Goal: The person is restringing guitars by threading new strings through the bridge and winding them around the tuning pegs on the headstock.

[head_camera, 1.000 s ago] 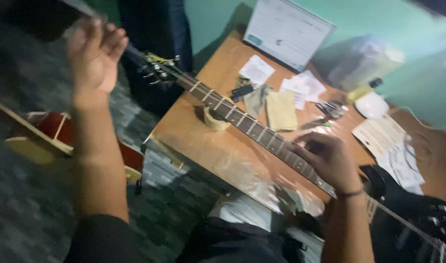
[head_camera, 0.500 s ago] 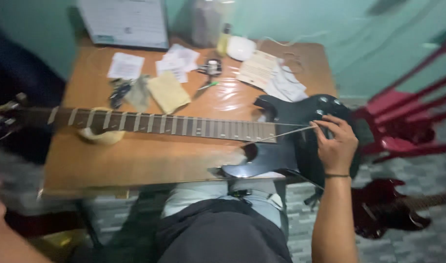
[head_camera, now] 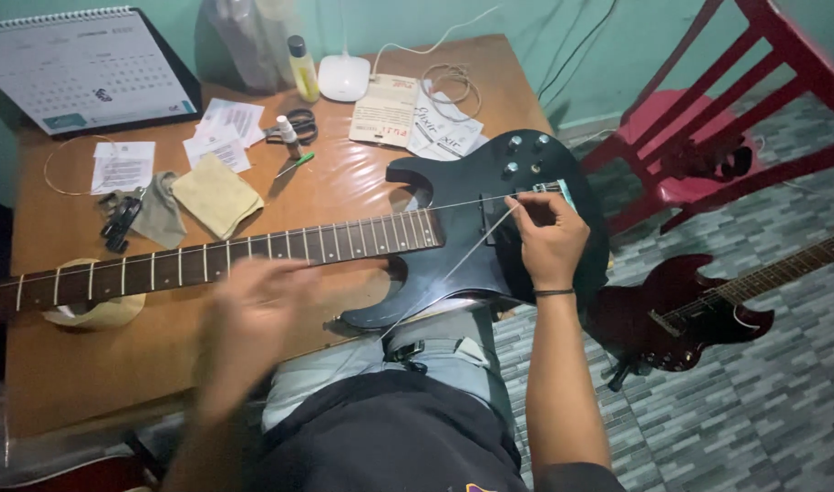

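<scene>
**Hands and string at the guitar body**

Here the black electric guitar (head_camera: 453, 228) lies across the desk (head_camera: 89, 364) and the person's lap, neck pointing left, body right. The right hand (head_camera: 546, 239) rests on the body at the bridge, fingers pinched shut on a loose guitar string (head_camera: 453, 264) running down-left. The left hand (head_camera: 253, 314) is blurred near the neck; its grip cannot be told.

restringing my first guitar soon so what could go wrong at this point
The right hand pinches a loose string at the bridge of the black guitar; its free length could whip or kink. The left hand is blurred over the neck, so it might snag that string. The guitar body overhangs the table onto the lap and could slide off.
</scene>
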